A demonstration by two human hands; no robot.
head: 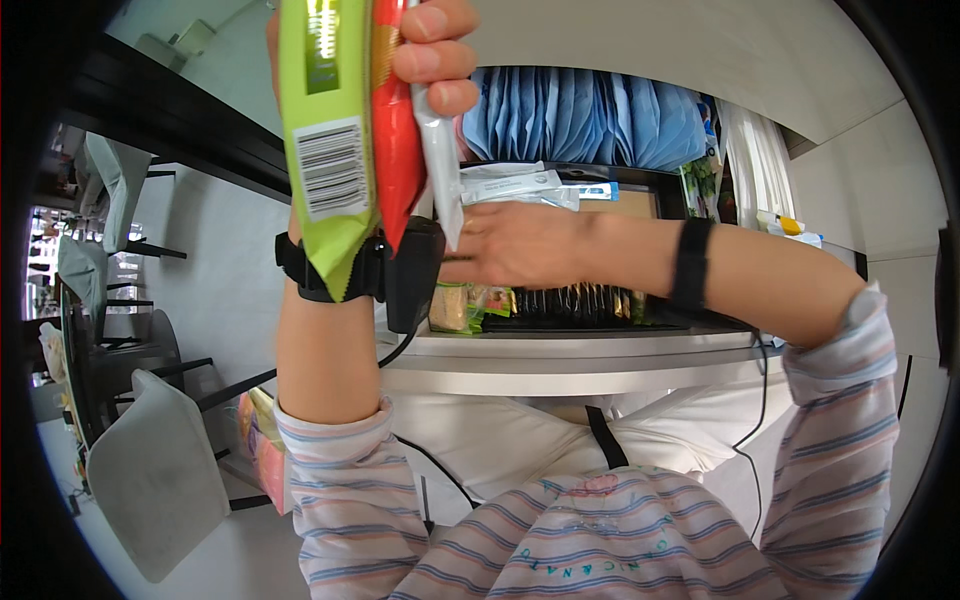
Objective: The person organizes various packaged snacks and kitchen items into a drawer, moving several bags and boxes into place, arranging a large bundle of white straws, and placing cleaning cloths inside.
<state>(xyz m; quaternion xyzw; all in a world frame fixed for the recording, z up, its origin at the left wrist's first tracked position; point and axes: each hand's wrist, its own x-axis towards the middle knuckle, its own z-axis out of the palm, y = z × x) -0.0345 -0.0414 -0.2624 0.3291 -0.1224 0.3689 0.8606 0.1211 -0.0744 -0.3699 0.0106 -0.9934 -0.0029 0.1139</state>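
Observation:
My left hand (437,56) is raised at the top of the view and grips several packets together. They are a lime-green packet (322,120) with a barcode, a red packet (397,142) and a slim white sachet (437,154). My right hand (506,244) reaches across into an open white drawer (570,367), over a black tray (671,195). Its fingertips are hidden behind the held packets and the left wrist's black device, so I cannot tell what they touch. White stick sachets (517,186) lie just above this hand. Black sachets (574,306) stand in a row below it.
Blue packs (585,116) are lined up behind the tray, with white folded material (757,165) to their right. A small clear-and-green snack packet (454,307) sits at the tray's front left. Light-coloured chairs (161,480) stand left. Black cables (761,450) hang from both wrist straps.

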